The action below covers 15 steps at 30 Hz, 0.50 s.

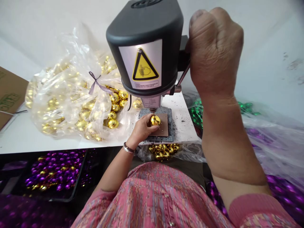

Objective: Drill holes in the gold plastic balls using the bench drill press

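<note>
My left fingers (142,126) curl around a shiny gold bauble (155,120), holding it against a brown pad (163,125) on the base of a benchtop drill press (144,41) at the centre of the frame. It looks light, slick and thin-walled, best cradled gently around its sides. At upper right, my right fingers (213,53) clench the press's metal lever (183,74).

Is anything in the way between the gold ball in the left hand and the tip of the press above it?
Nothing visible stands between them. The gold ball sits just below the press tip, and the left hand holds the ball from the side, leaving its top uncovered.
</note>
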Each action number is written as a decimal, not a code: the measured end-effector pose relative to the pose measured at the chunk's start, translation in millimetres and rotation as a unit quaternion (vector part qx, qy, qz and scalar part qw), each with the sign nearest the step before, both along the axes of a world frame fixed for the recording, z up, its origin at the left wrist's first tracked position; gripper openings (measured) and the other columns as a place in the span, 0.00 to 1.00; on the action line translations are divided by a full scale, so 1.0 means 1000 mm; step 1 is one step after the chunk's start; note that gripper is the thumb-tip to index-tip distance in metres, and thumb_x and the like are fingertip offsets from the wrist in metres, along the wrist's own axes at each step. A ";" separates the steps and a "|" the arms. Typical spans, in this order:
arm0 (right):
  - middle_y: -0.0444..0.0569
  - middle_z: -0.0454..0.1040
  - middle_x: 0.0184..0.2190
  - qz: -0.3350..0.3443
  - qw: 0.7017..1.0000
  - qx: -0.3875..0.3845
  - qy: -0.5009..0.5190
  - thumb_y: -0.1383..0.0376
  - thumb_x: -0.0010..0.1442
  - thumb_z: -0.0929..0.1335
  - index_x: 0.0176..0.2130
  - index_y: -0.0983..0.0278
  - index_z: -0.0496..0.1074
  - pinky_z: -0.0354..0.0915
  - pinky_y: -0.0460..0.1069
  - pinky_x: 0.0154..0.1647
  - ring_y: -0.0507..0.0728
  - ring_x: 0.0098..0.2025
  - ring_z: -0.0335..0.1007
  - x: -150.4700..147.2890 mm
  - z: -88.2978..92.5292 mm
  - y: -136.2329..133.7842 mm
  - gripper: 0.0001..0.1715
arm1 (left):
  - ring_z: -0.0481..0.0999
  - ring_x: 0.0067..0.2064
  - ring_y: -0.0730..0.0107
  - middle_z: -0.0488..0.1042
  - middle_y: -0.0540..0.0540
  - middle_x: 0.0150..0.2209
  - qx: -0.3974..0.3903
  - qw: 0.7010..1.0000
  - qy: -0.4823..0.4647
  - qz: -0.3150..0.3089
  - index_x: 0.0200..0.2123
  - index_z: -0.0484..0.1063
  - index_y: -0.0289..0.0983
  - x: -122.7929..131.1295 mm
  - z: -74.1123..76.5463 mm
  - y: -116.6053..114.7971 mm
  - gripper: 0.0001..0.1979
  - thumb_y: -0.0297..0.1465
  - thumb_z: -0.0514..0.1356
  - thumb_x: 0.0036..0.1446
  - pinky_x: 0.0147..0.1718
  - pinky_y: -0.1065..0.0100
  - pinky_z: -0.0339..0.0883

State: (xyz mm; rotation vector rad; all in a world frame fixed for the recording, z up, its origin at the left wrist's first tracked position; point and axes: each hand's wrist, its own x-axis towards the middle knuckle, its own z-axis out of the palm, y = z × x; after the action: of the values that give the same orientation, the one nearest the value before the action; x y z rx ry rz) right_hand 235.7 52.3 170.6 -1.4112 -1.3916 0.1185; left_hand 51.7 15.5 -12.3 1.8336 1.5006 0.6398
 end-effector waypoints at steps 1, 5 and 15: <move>0.36 0.48 0.23 0.001 1.000 0.002 0.000 0.62 0.70 0.59 0.23 0.61 0.46 0.48 0.43 0.39 0.43 0.29 0.46 0.001 0.000 0.001 0.25 | 0.76 0.44 0.63 0.79 0.43 0.47 0.018 1.000 0.012 -0.005 0.55 0.74 0.36 0.001 0.000 0.001 0.28 0.31 0.69 0.49 0.47 0.64 0.70; 0.36 0.50 0.23 0.045 0.998 0.041 0.013 0.63 0.69 0.59 0.24 0.61 0.51 0.50 0.44 0.36 0.43 0.28 0.48 0.005 -0.005 0.000 0.21 | 0.77 0.47 0.61 0.79 0.42 0.49 0.009 1.000 -0.002 -0.016 0.56 0.74 0.35 0.002 -0.003 0.005 0.29 0.30 0.70 0.48 0.49 0.63 0.70; 0.39 0.65 0.25 0.076 0.982 0.121 -0.120 0.63 0.65 0.63 0.30 0.61 0.64 0.57 0.46 0.29 0.46 0.26 0.58 0.007 -0.057 -0.082 0.11 | 0.78 0.46 0.62 0.81 0.45 0.47 -0.023 0.998 -0.051 -0.018 0.55 0.74 0.36 0.001 -0.008 0.005 0.28 0.30 0.69 0.48 0.48 0.65 0.69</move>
State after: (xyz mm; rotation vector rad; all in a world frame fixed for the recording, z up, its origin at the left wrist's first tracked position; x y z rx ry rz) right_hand 242.3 -30.0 113.9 -1.1430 -1.6526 -0.1237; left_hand 52.4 20.2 -20.7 1.7628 1.4024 0.6653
